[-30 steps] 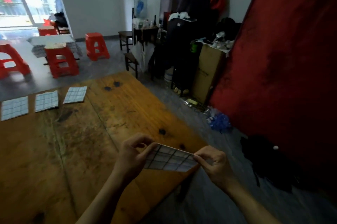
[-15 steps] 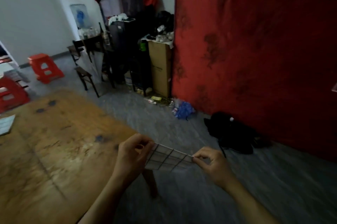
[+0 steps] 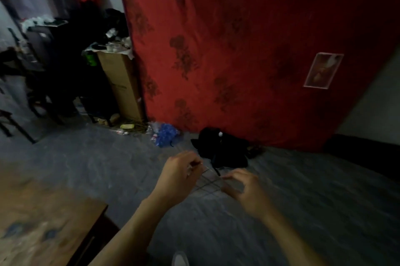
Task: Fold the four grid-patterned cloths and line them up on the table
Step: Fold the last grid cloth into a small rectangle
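Note:
A small folded grid-patterned cloth hangs between my hands over the grey floor, right of the table. My left hand pinches its left end with curled fingers. My right hand pinches its right end. The picture is blurred and dim, so the cloth's folds are hard to make out. Only a corner of the wooden table shows at the lower left. The other folded cloths are out of view.
A red patterned hanging fills the wall ahead. On the floor below it lie a black bundle and a blue bag. A cardboard box and dark furniture stand at the left.
The view has swung right, away from the table; the three folded cloths have left the frame. Both hands keep hold of the cloth, now over the floor instead of the table edge.

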